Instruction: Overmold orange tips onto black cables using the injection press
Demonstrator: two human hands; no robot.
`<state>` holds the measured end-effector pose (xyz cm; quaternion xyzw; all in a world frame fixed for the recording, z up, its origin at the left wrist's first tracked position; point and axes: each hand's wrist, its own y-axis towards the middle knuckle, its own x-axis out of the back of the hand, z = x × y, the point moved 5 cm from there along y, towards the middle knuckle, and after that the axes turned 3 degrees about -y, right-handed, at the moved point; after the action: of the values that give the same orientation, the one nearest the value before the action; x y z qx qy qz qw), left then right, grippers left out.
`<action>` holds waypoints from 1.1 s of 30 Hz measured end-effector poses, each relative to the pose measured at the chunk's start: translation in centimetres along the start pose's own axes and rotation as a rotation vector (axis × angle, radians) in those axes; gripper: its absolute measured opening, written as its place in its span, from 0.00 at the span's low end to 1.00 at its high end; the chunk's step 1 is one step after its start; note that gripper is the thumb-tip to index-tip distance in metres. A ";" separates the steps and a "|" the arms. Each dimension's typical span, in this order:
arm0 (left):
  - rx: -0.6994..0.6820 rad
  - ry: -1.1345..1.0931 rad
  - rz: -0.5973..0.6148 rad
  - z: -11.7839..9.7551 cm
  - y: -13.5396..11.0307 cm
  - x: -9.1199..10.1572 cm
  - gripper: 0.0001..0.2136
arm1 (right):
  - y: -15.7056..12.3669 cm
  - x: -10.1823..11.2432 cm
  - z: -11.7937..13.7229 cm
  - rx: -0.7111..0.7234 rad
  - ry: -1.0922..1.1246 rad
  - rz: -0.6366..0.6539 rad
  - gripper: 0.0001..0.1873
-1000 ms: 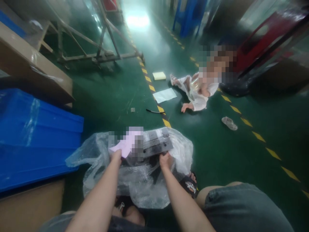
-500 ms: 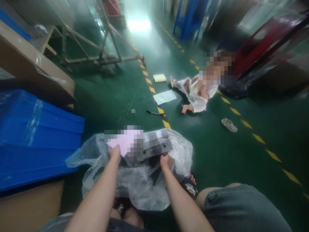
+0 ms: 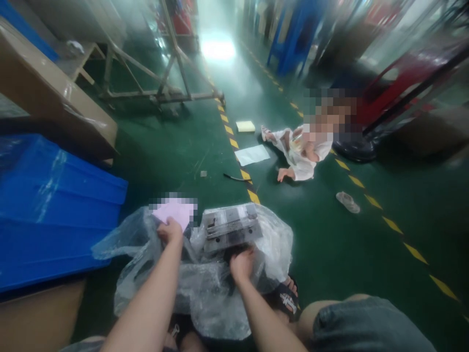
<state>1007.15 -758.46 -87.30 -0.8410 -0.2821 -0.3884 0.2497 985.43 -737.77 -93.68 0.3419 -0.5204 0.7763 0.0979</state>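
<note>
My left hand [image 3: 169, 231] is closed on a sheet of pink paper [image 3: 175, 213], partly blurred out, over the left side of a clear plastic bag [image 3: 216, 298]. Grey flat blocks [image 3: 231, 221], metal by their look, lie stacked on the bag, with holes along the near face. Just below that face is my right hand [image 3: 242, 264], its fingers curled in at a dark spot among the plastic. What those fingers grip, if anything, is hidden. The bag is spread on the floor between my feet.
A blue bin [image 3: 62, 205] and cardboard boxes [image 3: 66, 93] stand to the left. Ahead are a wheeled metal frame [image 3: 164, 95], a white sheet [image 3: 252, 155], a yellow pad [image 3: 245, 126] and a thin dark strip [image 3: 236, 177]. A person [image 3: 302, 151] sits on the floor, near a loose shoe [image 3: 348, 202].
My left hand has drawn the pink paper left, off the blocks. My right hand has shifted from the blocks' right end to below their near face.
</note>
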 end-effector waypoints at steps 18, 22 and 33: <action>0.042 0.233 0.153 0.4 -4.1 -9.3 0.18 | 13.2 12.7 6.9 0.052 0.156 -0.149 0.27; 0.028 0.298 0.205 0.7 -3.9 -9.6 0.22 | 12.7 10.5 5.9 -0.066 0.042 -0.212 0.27; 0.093 0.397 0.224 1.4 -4.1 -9.3 0.26 | 12.6 10.9 6.1 -0.098 -0.038 -0.215 0.21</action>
<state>1000.14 -757.21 -94.64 -0.7616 -0.1500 -0.5028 0.3804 973.49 -750.87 -94.77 0.4051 -0.5199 0.7284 0.1872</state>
